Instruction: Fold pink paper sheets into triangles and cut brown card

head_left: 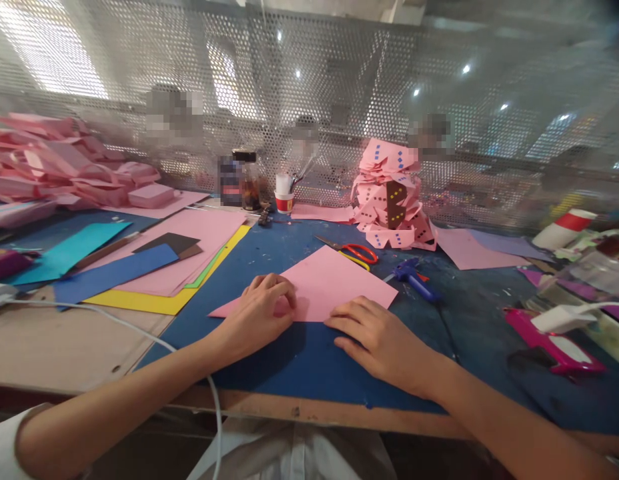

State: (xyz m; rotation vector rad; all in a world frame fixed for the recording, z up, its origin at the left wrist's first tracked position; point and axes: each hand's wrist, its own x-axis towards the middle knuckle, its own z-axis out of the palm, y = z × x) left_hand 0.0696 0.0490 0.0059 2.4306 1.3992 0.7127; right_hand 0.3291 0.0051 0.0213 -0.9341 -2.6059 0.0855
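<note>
A sheet of pink paper (334, 283), folded into a flat triangle-like shape with its peak pointing away, lies on the blue table mat. My left hand (269, 303) rests on its lower left part, thumb and fingers curled together at the near edge. At the right of that edge lies my right hand (362, 330), fingers stretched out and their tips touching the paper. Just beyond the paper are scissors (357, 255) with red and yellow handles. A blue glue gun (414, 279) sits to its right.
Coloured paper sheets (209, 233) and a heap of folded pink pieces (64, 160) occupy the left. Stacked pink pieces with dots (389, 200) stand at the back, beside a perforated metal screen (329, 87). A white cable (154, 337) crosses under my left forearm. A pink device (554, 340) lies right.
</note>
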